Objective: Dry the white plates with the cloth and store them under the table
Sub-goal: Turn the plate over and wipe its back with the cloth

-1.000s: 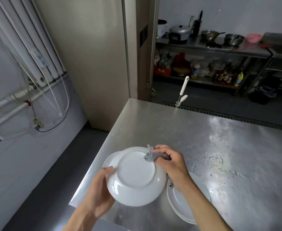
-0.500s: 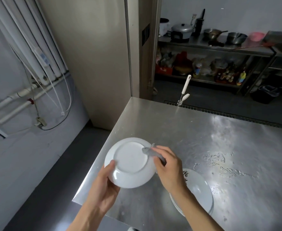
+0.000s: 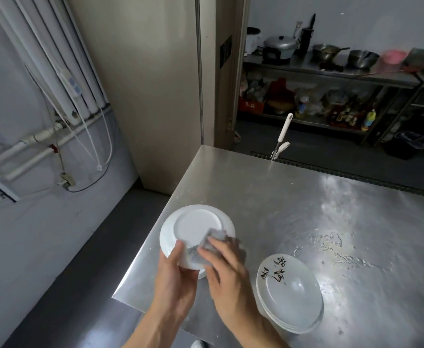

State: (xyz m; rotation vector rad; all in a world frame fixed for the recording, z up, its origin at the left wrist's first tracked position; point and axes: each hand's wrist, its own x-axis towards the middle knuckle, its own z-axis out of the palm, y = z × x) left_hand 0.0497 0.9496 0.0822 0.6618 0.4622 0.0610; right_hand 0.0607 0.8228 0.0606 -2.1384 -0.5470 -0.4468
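Head view: the left hand (image 3: 178, 275) grips the upside-down white plate (image 3: 196, 227) by its rim at 6 o'clock, thumb on the underside. The motion-blurred right hand (image 3: 228, 270) holds the grey cloth (image 3: 206, 247) against the plate at 5 o'clock. At 4 o'clock from the plate, a stack of plates (image 3: 291, 295) rests on the steel table (image 3: 306, 209).

My right grip (image 3: 227, 275) has slid the cloth (image 3: 207, 247) from the plate's (image 3: 196, 227) far rim down to its near edge, beside my left grip (image 3: 178, 275), uncovering the stacked plates' (image 3: 291, 292) black lettering.
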